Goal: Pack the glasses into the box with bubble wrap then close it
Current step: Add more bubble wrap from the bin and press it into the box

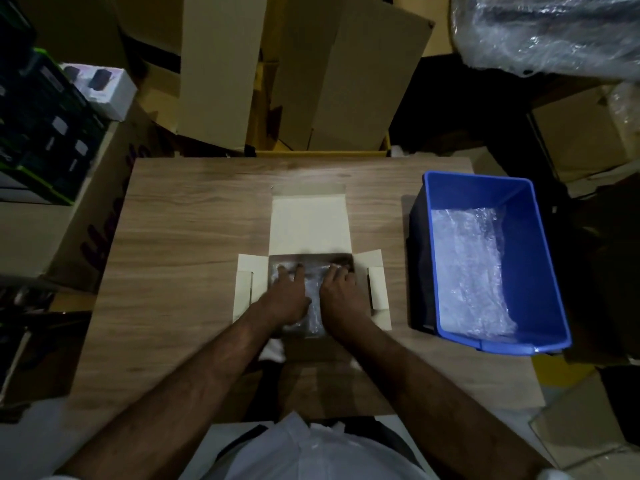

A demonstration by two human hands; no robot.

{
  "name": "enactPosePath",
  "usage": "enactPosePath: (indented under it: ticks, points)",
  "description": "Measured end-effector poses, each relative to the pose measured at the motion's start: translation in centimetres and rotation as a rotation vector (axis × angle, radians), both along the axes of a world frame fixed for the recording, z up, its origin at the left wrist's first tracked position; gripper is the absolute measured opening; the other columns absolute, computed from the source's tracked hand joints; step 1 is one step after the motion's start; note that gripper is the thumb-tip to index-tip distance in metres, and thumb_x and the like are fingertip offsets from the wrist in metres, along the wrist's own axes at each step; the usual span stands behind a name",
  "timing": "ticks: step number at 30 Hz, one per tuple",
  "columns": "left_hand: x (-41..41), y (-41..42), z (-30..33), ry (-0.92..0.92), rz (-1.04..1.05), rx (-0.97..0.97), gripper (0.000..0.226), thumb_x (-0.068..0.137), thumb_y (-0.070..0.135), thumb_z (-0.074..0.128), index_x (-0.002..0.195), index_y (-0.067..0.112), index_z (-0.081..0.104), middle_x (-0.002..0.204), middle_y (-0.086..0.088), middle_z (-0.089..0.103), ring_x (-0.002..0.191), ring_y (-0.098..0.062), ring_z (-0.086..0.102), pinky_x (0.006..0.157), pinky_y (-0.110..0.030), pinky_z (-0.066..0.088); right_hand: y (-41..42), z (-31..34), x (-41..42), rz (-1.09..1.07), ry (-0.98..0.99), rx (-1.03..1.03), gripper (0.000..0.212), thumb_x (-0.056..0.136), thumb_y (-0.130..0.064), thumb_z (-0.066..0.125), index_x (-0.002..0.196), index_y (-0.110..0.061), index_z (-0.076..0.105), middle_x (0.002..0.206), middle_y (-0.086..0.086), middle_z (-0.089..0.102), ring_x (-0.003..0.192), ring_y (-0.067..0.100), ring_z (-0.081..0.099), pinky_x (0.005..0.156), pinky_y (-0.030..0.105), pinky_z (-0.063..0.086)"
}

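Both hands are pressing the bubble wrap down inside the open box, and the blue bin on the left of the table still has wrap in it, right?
Not quite: the blue bin stands on the right of the table, as the head view shows. The rest holds: left hand and right hand press the bubble wrap inside the open box, and the bin holds more wrap.

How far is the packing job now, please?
Done: bubble wrap already lies inside the open box; the glasses themselves cannot be made out. In hand: the left hand and right hand press the wrap down. Left: the lid and side flaps are open, so closing remains.
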State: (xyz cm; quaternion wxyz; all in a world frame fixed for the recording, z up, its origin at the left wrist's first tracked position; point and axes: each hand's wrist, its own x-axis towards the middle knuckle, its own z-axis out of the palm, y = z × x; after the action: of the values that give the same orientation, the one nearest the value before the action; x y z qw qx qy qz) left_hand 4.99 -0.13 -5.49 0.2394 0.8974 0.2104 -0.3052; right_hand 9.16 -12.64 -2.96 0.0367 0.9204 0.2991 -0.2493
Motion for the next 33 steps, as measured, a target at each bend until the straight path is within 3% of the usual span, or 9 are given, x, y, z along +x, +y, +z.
enactPosePath:
  ticks: [6,10,13,15,17,21,24,27,33]
  points:
    - [-1.6,-0.5,0.7,-0.200,-0.011,0.106,0.079,0.099,0.034,0.060,0.161,0.014,0.015,0.163,-0.022,0.020,0.148,-0.037,0.027,0.115,-0.045,0.038,-0.5,1.3,0.4,0.042,0.013,0.034,0.073,0.098,-0.019,0.058,0.154,0.008,0.019,0.158,0.033,0.026,0.142,0.040,0.038,0.114,0.041,0.036]
    - [-2.9,-1.0,2.6,-0.372,-0.091,0.205,0.072,0.099,0.039,0.057,0.157,0.010,0.027,0.156,-0.021,0.034,0.143,-0.034,0.035,0.112,-0.045,0.039,-2.7,2.8,0.0,0.005,-0.121,0.262,0.071,0.091,-0.017,0.062,0.153,-0.006,0.029,0.152,0.019,0.038,0.127,0.031,0.051,0.091,0.035,0.048]
    - [-2.9,-3.0,4.3,-0.457,-0.110,0.203,0.066,0.102,0.041,0.047,0.157,0.011,0.029,0.162,-0.021,0.027,0.148,-0.037,0.030,0.117,-0.051,0.034,-5.0,2.9,0.1,0.001,-0.236,0.400,0.073,0.089,-0.027,0.041,0.156,-0.003,0.025,0.156,0.023,0.037,0.140,0.037,0.041,0.113,0.043,0.039]
    - [-2.0,-4.5,5.2,-0.585,-0.124,0.251,0.060,0.099,0.040,0.045,0.151,0.010,0.043,0.155,-0.023,0.040,0.139,-0.037,0.047,0.107,-0.049,0.044,-6.8,3.6,0.8,-0.061,-0.288,0.466,0.076,0.084,-0.023,0.048,0.155,-0.003,0.030,0.157,0.028,0.035,0.145,0.041,0.035,0.119,0.050,0.032]
    - [-0.7,-6.0,5.6,-0.673,-0.138,0.277,0.056,0.091,0.033,0.061,0.140,0.007,0.056,0.144,-0.024,0.054,0.126,-0.036,0.059,0.094,-0.046,0.054,-8.7,4.6,1.4,-0.126,-0.320,0.499,0.080,0.080,-0.015,0.061,0.154,-0.003,0.033,0.158,0.029,0.033,0.148,0.042,0.032,0.120,0.052,0.032]
    - [1.7,-9.7,5.9,-0.725,-0.219,0.263,0.055,0.100,0.034,0.037,0.150,0.011,0.044,0.157,-0.022,0.036,0.142,-0.034,0.039,0.110,-0.045,0.041,-12.9,5.1,2.6,-0.203,-0.371,0.547,0.072,0.088,-0.019,0.053,0.156,-0.007,0.033,0.160,0.025,0.031,0.149,0.038,0.030,0.120,0.050,0.030]
    - [3.3,-12.9,6.1,-0.796,-0.256,0.188,0.054,0.100,0.031,0.039,0.149,0.008,0.045,0.156,-0.025,0.037,0.141,-0.036,0.041,0.112,-0.047,0.041,-17.0,4.5,3.6,-0.330,-0.415,0.623,0.067,0.091,-0.026,0.052,0.155,-0.012,0.038,0.161,0.022,0.033,0.149,0.035,0.032,0.122,0.045,0.025]
    - [5.2,-16.0,6.0,-0.881,-0.338,0.132,0.054,0.100,0.030,0.046,0.148,0.006,0.046,0.157,-0.025,0.036,0.145,-0.037,0.035,0.119,-0.048,0.034,-21.4,3.8,5.0,-0.468,-0.420,0.655,0.067,0.090,-0.032,0.054,0.154,-0.017,0.041,0.161,0.018,0.034,0.147,0.035,0.035,0.117,0.048,0.035]
    - [9.4,-19.3,4.2,-0.798,-0.431,0.180,0.062,0.094,0.033,0.048,0.149,0.004,0.046,0.159,-0.028,0.031,0.144,-0.045,0.037,0.113,-0.053,0.038,-27.7,1.9,8.8,-0.460,0.016,0.376,0.102,0.077,-0.043,0.067,0.162,-0.027,0.013,0.168,0.014,0.015,0.152,0.035,0.021,0.116,0.045,0.035]
